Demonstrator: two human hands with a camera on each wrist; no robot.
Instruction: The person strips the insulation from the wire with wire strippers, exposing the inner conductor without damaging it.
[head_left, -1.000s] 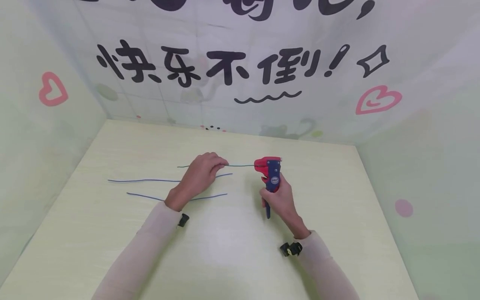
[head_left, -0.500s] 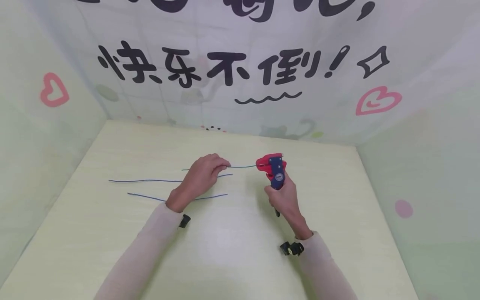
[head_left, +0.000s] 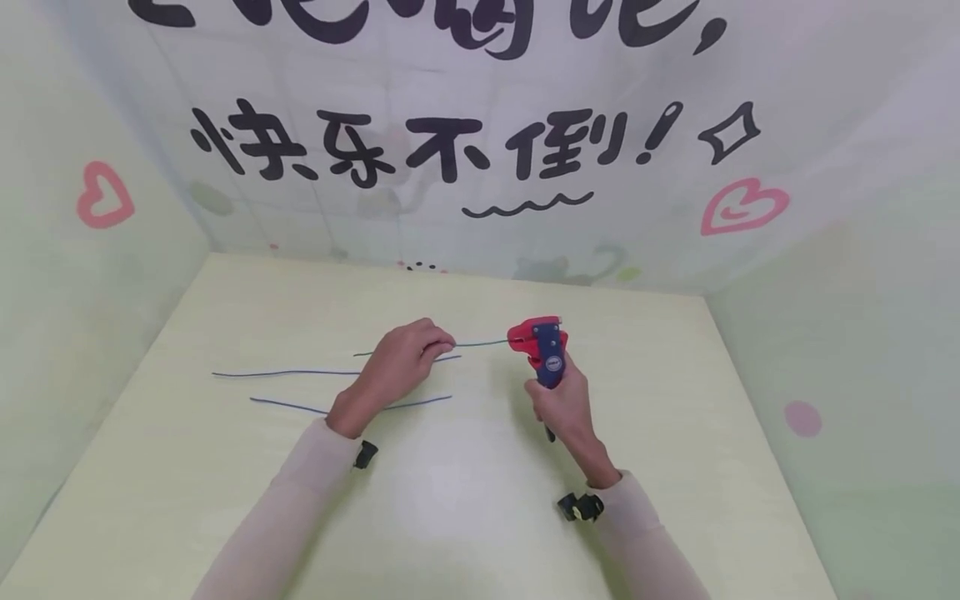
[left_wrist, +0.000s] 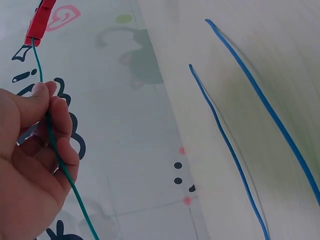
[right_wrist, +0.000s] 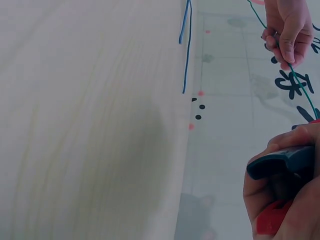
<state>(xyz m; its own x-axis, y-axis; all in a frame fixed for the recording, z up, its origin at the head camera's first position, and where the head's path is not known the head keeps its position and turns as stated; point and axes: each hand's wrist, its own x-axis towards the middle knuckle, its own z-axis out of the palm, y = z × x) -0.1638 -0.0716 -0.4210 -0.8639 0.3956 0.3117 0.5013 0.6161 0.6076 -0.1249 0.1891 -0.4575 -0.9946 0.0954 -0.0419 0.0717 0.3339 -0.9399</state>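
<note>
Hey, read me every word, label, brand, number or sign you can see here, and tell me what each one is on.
"快乐不倒!": large black writing on the back wall.
Upper line of characters, same wall: cut off by the picture's top edge, so not fully readable.
Round label on the red-and-blue tool: too small to read.
No numbers or brand can be made out.

Green wire [left_wrist: 60, 162], running into red-blue stripper [head_left: 550, 352]
</note>
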